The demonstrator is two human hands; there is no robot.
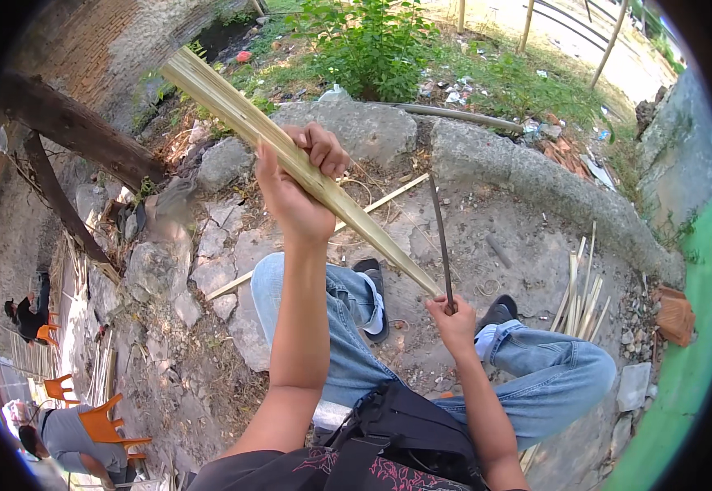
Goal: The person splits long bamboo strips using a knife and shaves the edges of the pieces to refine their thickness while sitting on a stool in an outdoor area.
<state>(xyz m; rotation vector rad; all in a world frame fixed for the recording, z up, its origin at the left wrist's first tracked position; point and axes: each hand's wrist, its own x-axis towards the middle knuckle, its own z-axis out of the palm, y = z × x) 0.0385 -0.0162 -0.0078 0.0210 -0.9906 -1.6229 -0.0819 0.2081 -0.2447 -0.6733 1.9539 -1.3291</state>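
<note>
Bamboo strip (pixel 290 155), pale and long, slants from upper left down toward the person's knees. Left hand (pixel 295 184) has its fingers wrapped around the strip's middle. Right hand (pixel 452 321) is closed on a thin dark blade (pixel 442 241) standing upright, touching the strip's lower end. Split bamboo slats (pixel 581 290) lie on the dirt at right

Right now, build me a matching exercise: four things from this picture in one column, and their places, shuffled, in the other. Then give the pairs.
Things:
1. bamboo strip
2. dark blade
3. orange chair
4. black bag

Places:
A. on the lap, at the lower edge
B. upright in the right hand
C. lower left, beside another person
D. gripped in the left hand, slanting to upper left

Pairs: 1-D, 2-B, 3-C, 4-A
</note>
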